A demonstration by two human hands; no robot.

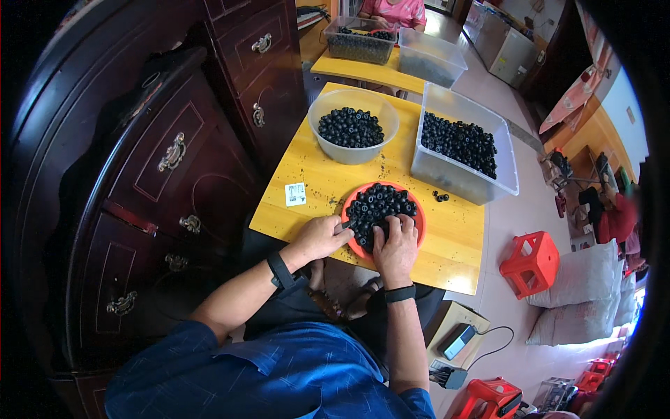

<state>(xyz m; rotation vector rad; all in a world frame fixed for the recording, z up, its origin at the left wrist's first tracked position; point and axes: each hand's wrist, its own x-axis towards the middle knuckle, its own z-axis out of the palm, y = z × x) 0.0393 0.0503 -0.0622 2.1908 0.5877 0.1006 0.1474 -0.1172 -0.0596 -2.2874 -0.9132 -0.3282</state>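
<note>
A shallow red-orange bowl [421,222] heaped with small black ring-shaped parts [377,202] sits at the near edge of the yellow table. My left hand [323,238] is at the bowl's left rim, thumb and fingers closed on a small dark piece [344,225] whose kind I cannot make out. Reaching into the bowl from the near right, my right hand [396,242] has curled fingers down among the black parts; its fingertips are partly hidden. Each wrist wears a dark band.
Behind the bowl stand a round translucent tub [317,143] and a rectangular clear bin [471,183], both holding black parts. Loose parts [441,197] and a white printed card [295,194] lie on the yellow table [447,244]. Dark cabinets [202,160] flank the left; a red stool [530,262] stands right.
</note>
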